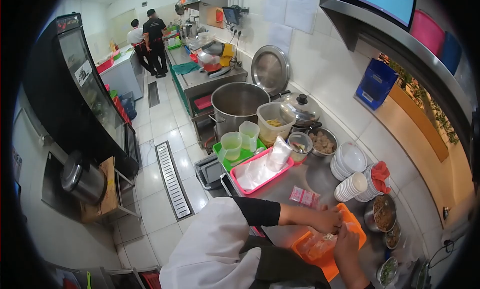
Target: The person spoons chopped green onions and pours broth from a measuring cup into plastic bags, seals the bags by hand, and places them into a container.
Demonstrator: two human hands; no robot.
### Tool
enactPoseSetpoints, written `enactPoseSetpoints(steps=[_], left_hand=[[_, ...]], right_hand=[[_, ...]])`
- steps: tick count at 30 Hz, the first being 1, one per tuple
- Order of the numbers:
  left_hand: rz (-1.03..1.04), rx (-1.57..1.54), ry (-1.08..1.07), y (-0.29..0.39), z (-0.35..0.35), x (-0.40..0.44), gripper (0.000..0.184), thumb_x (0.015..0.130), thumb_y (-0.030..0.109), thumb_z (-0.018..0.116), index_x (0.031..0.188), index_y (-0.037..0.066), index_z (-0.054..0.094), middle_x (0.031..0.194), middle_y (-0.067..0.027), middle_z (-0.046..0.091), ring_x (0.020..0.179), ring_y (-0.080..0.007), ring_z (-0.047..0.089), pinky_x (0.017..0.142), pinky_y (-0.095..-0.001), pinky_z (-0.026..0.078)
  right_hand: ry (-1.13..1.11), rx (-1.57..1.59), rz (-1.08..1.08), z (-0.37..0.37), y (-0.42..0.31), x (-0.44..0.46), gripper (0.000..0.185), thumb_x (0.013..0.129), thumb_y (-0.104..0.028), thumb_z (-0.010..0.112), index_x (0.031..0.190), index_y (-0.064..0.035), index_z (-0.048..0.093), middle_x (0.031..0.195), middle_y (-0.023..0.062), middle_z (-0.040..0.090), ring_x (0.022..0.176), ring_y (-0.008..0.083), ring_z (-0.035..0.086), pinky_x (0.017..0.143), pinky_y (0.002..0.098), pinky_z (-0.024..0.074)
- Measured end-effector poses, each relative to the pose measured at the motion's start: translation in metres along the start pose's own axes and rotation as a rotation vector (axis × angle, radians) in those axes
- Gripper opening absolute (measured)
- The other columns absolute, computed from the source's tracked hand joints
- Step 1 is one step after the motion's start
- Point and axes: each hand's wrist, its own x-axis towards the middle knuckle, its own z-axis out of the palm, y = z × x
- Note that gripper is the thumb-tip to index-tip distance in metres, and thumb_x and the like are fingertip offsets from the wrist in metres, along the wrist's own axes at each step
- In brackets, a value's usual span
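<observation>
My left hand (327, 220) comes in from the left, below a black sleeve, with its fingers pinched together. My right hand (347, 243) reaches up from the lower right, and its fingertips meet those of the left. Between them they grip the top of a clear plastic bag (317, 245), whose contents I cannot make out. Beneath both hands is an orange tray (356, 220), partly covered by the bag and my right hand. A pink-and-white printed packet (304, 196) lies on the steel counter just beyond my left hand.
A pink tray (245, 190) holds white plastic sheets. Behind it stand green-tinted jugs (230, 147), a large steel pot (227, 120) and a tub (274, 131). Stacked bowls and cups (345, 189) and a food bowl (372, 224) line the wall side. Two people (154, 36) stand far back.
</observation>
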Motion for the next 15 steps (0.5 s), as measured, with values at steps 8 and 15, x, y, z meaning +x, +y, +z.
enactPoseSetpoints(steps=[8, 15], left_hand=[[0.282, -0.032, 0.238, -0.006, 0.001, -0.018, 0.015, 0.085, 0.025, 0.058, 0.088, 0.019, 0.071, 0.110, -0.0023, 0.046, 0.120, -0.0207, 0.036, 0.092, -0.0565, 0.024], [0.290, 0.219, 0.612, -0.020, 0.026, -0.027, 0.019, 0.080, 0.024, 0.062, 0.098, 0.017, 0.064, 0.124, -0.0028, 0.046, 0.122, -0.0222, 0.037, 0.094, -0.0520, 0.024]], right_hand=[[-0.328, 0.746, 0.148, 0.001, 0.028, 0.002, 0.013, 0.095, -0.017, 0.048, 0.087, -0.0074, 0.051, 0.059, 0.0037, 0.047, 0.041, 0.0184, 0.042, 0.041, 0.0326, 0.0348], [-0.591, 2.249, 0.892, 0.000, 0.020, 0.009, 0.016, 0.098, -0.018, 0.042, 0.085, -0.0112, 0.048, 0.058, -0.0054, 0.025, 0.044, 0.0071, 0.023, 0.042, 0.0216, 0.0218]])
